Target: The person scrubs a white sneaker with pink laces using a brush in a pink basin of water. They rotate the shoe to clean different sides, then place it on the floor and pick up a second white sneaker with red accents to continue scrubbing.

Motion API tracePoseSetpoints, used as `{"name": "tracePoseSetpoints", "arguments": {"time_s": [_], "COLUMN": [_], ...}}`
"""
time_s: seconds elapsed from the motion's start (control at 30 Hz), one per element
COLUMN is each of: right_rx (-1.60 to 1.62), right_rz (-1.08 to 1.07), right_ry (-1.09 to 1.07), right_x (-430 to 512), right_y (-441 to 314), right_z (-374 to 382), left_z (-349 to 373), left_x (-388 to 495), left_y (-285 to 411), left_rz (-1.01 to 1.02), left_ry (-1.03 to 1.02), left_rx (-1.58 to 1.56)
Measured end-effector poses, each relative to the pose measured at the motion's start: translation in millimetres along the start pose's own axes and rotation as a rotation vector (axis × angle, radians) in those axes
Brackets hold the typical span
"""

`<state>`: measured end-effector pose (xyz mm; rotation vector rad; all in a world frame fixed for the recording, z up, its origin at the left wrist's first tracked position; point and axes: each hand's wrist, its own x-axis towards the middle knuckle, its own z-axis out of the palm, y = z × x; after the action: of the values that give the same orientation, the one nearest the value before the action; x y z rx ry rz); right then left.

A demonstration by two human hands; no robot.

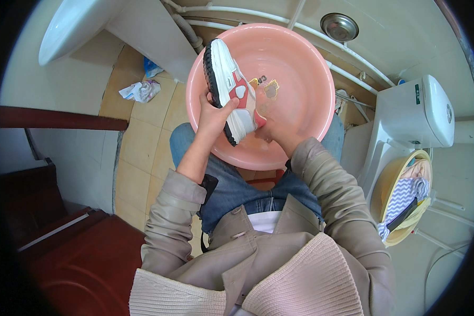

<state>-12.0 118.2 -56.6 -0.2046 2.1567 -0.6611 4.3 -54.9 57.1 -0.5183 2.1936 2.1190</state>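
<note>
A white sneaker (230,89) with red and pale grey panels and a black treaded outsole is tilted over a large pink plastic basin (308,79). My left hand (215,114) grips it by the sole, thumb across the side panel. Its toe points up and away from me, its heel down towards me. Close by the red heel is my right hand (271,132), low inside the basin. Its fingers are partly hidden, so whether they hold anything is unclear. Printed cartoon figures (271,89) show on the basin's floor.
A white washbasin (83,27) stands at upper left, with crumpled plastic packaging (141,91) on the tiled floor. White pipes (237,10) and a metal bowl (339,27) are behind the basin. To the right, a yellow tub (381,193) of cloths rests by the toilet (414,110).
</note>
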Motion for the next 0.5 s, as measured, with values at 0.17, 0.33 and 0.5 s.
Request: {"name": "tracePoseSetpoints", "arguments": {"time_s": [0.17,0.33,0.5], "right_rx": [-0.391,-0.104,0.113], "right_rz": [-0.018,0.162,0.256], "right_ry": [-0.064,0.237,0.425], "right_x": [-23.3,-102.3,-147.2], "right_y": [-1.4,16.8,26.2], "right_z": [-28.2,-74.5,-89.8], "left_z": [3.8,19.1,64.8], "left_x": [6.3,13.7,4.8], "left_y": [-8.5,-13.1,-17.3], "left_rz": [0.013,0.117,-0.019], "left_ry": [-0.005,0.022,0.018], "left_rx": [0.046,0.334,0.892]}}
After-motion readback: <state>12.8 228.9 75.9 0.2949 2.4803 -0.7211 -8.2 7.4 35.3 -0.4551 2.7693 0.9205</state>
